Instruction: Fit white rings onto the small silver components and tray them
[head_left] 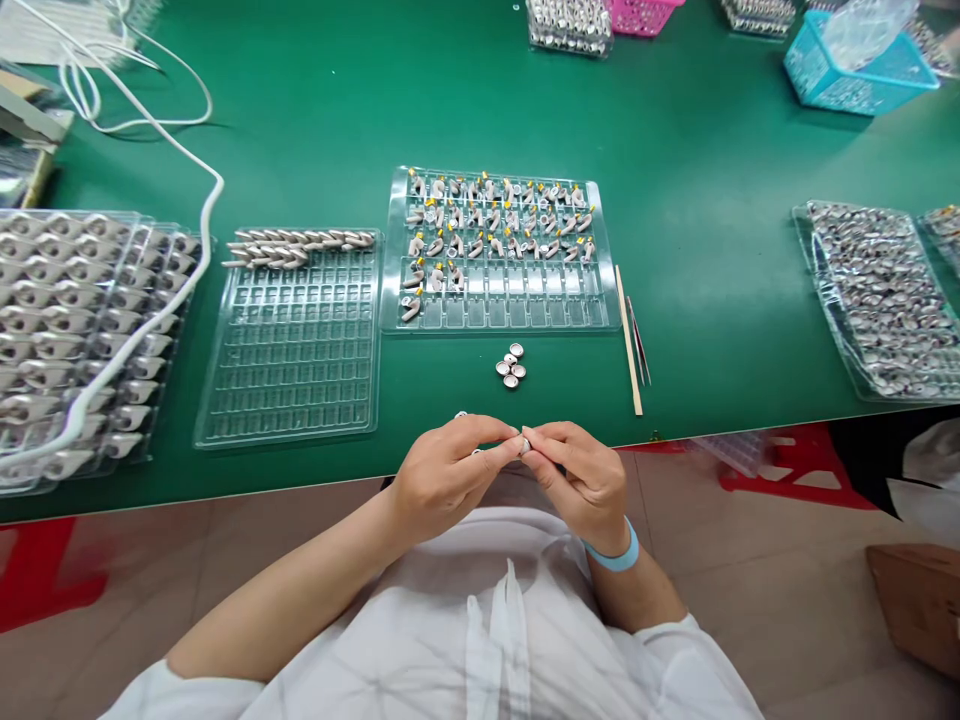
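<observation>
My left hand (442,470) and my right hand (581,475) meet at the near edge of the green table (675,200), fingertips pinched together on a small silvery part (524,444). Several small round silver caps (511,366) lie on the table just beyond my fingers. Behind them is a clear tray (496,250) partly filled with grey earbud shells with yellow bits. To its left, another clear tray (294,340) holds one row of grey shells along its far edge. A light blue band is on my right wrist.
A wooden stick (628,338) and tweezers (639,340) lie right of the middle tray. Stacked trays of shells (75,330) and a white cable (187,240) sit at left. A tray of silvery parts (877,295) is at right. Blue basket (855,75) and pink basket (641,15) stand far back.
</observation>
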